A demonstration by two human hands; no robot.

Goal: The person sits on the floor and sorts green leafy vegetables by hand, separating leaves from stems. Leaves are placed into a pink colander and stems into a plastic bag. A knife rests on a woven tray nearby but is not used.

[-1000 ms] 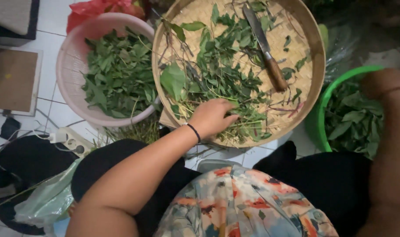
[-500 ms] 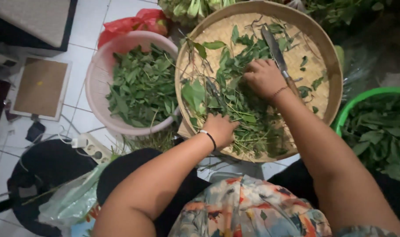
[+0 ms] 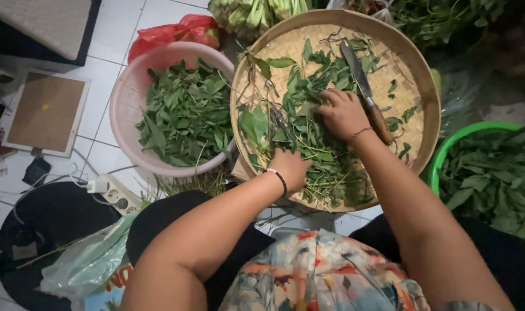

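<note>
She sits on the floor with a round woven bamboo tray (image 3: 415, 75) tilted toward her in the centre of the frame, which keeps the heap of leafy stems (image 3: 308, 132) within easy reach. Her left hand (image 3: 290, 168) rests at the tray's near edge, fingers curled down into the stems; whether it actually grips any I cannot tell. Her right hand (image 3: 342, 112) lies mid-tray, fingers bent into the greens, seemingly pinching a sprig, though the leaves hide the fingertips. A wooden-handled knife (image 3: 363, 92) lies just beside it, untouched. The pink basin (image 3: 123, 112) of picked leaves sits left; a green basin (image 3: 447, 152) at right is cut off by the frame.
</note>
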